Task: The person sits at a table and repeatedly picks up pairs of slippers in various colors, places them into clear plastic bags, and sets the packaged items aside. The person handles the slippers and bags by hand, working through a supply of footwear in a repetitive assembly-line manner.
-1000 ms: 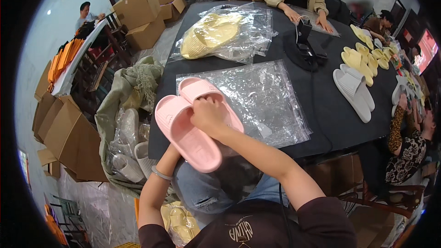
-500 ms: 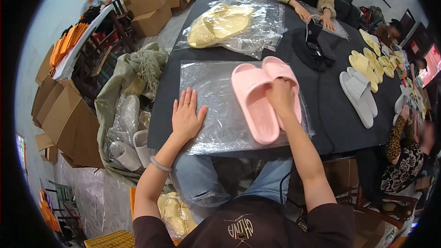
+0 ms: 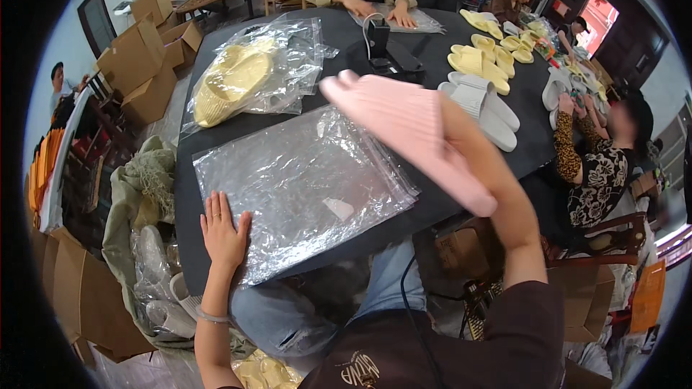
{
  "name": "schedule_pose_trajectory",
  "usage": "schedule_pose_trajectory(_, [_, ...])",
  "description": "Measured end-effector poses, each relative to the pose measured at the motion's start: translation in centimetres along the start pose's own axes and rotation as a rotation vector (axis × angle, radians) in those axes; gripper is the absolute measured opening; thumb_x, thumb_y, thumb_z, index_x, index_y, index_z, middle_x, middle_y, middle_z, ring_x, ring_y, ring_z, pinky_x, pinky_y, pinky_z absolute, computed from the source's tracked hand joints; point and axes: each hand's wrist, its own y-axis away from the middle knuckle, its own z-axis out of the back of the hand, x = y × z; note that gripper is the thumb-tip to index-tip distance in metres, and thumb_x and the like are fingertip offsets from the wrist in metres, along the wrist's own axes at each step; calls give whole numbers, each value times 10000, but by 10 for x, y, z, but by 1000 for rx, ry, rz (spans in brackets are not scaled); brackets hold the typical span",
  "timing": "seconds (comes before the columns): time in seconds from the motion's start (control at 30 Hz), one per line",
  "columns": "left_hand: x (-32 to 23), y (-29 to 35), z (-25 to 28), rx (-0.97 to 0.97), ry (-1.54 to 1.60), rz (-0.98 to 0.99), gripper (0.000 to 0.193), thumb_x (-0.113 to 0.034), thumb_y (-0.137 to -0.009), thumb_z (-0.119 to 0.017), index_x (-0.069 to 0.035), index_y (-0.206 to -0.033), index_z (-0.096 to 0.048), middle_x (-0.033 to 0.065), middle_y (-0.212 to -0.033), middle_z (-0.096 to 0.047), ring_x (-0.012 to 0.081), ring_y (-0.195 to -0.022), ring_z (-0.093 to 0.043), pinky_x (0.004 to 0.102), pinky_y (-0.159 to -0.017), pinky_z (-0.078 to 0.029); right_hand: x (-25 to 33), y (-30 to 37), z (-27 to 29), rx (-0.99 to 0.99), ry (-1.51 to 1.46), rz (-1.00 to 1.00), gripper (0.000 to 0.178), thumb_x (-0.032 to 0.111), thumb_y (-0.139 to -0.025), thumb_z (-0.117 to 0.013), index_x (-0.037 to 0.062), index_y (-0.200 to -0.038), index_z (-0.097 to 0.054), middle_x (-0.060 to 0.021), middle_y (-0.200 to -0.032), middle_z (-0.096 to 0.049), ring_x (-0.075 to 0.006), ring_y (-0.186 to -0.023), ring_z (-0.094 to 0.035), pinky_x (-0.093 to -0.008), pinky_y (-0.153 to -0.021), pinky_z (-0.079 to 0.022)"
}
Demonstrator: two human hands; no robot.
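Observation:
A pair of pink slide slippers hangs tilted above the table's right part, slightly smeared by motion. My right hand grips them near the straps; its fingers are mostly hidden behind the pink. To the left, my left hand lies flat with fingers stretched, at the left edge of a clear plastic bag. This bag is spread flat on the dark table, with a small pale patch near its lower right. Beyond it, a yellow slipper sits in or under crumpled clear plastic.
A black device with a cable stands at the table's far side, where another person's hands press on a plastic sheet. Grey slippers and several yellow ones lie at the right. A sack of wrapped slippers stands left.
My right hand has lifted the pink slippers off the clear bag and carried them up and to the right. The left hand stays flat at the bag's edge. The whole view has turned right.

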Motion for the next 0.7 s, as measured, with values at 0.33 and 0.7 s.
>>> schedule_pose_trajectory(0.33, [-13, -7, 2, 30, 31, -20, 712, -490, -921, -427, -40, -1450, -269, 135, -1516, -247, 280, -1411, -199, 460, -1127, -151, -100, 97, 202, -296, 579, -209, 317, 172, -858, -597, -18, -1109, -639, -129, -1158, -625, -198, -1032, -572, -298, -913, -431])
schedule_pose_trajectory(0.7, [-16, -7, 5, 45, 7, -17, 697, -477, -926, -429, -36, -1445, -278, 133, -1515, -247, 291, -1407, -208, 469, -1123, -159, -197, 12, 283, -736, 820, -40, 369, 249, -937, -382, 37, -1160, -584, -229, -1133, -610, -362, -1107, -546, -406, -911, -419])
